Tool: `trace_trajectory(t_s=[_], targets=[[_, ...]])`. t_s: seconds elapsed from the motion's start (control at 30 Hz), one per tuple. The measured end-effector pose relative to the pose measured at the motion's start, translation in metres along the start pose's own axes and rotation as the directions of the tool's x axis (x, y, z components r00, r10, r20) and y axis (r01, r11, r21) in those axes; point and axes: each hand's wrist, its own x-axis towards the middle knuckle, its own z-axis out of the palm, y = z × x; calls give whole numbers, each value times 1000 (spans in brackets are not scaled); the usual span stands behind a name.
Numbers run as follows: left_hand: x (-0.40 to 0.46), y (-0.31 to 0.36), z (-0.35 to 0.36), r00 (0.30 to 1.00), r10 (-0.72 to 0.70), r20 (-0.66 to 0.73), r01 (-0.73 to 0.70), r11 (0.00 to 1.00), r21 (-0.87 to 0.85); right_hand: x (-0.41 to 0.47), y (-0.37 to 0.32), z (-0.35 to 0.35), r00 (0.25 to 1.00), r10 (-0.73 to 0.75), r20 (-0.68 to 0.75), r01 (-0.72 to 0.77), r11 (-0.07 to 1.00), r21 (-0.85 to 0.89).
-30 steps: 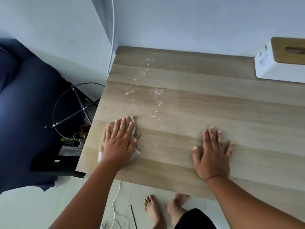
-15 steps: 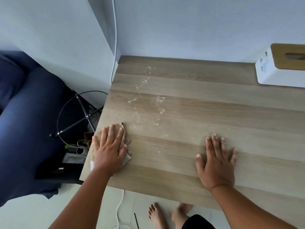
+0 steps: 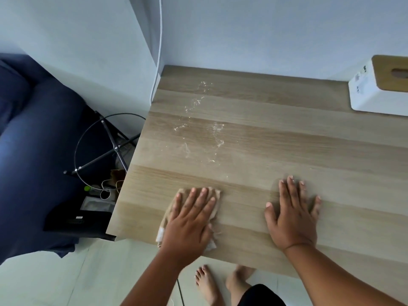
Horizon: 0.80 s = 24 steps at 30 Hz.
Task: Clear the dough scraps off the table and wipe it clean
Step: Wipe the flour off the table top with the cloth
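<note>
My left hand (image 3: 191, 219) lies flat with spread fingers on a beige cloth (image 3: 215, 196), pressing it onto the wooden table (image 3: 287, 140) near the front edge. Most of the cloth is hidden under the hand. My right hand (image 3: 291, 214) rests flat and empty on the bare wood to the right. Behind the cloth, thin white streaks and wet smears (image 3: 198, 129) run from the middle of the table toward the back left corner. No solid dough pieces can be made out.
A white tissue box (image 3: 375, 93) with a wooden lid stands at the back right by the wall. Left of the table are a black wire stand (image 3: 106, 149), a dark blue cushion (image 3: 33, 162) and a white cable (image 3: 157, 62). My bare feet (image 3: 220, 281) are below the front edge.
My left hand slid the cloth left to the table's corner edge and has now come back to the right, toward the middle. My right hand has stayed flat in place.
</note>
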Motion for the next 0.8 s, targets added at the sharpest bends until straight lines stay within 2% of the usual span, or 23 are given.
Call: trace_trajectory(t_s=[0.13, 0.23, 0.33, 0.47, 0.57, 0.67, 0.73, 0.8], targets=[[-1, -43, -16, 986, -169, -9, 169, 985, 18, -1, -2, -3, 1000, 4, 11, -4, 1000, 3], [29, -35, -19, 948, -319, -10, 319, 948, -6, 0, -2, -3, 1000, 1, 16, -2, 1000, 2], [67, -11, -17, 936, -352, -6, 352, 936, -24, -1, -2, -3, 1000, 5, 22, -4, 1000, -11], [102, 29, -11, 964, -265, 15, 265, 964, -22, 0, -2, -2, 1000, 4, 21, -4, 1000, -13], [97, 53, -3, 995, -94, 21, 94, 995, -13, 0, 0, 0, 1000, 2, 22, -1, 1000, -31], [62, 49, 4, 997, 81, 13, -82, 997, 14, 0, 0, 1, 1000, -4, 18, 4, 1000, -25], [35, 29, 5, 995, 102, 13, -102, 995, 22, 0, 0, 1, 1000, -2, 11, 2, 1000, -20], [16, 0, 1, 998, 61, 5, -61, 998, 35, 0, -1, 0, 1000, 3, 18, -3, 1000, -12]])
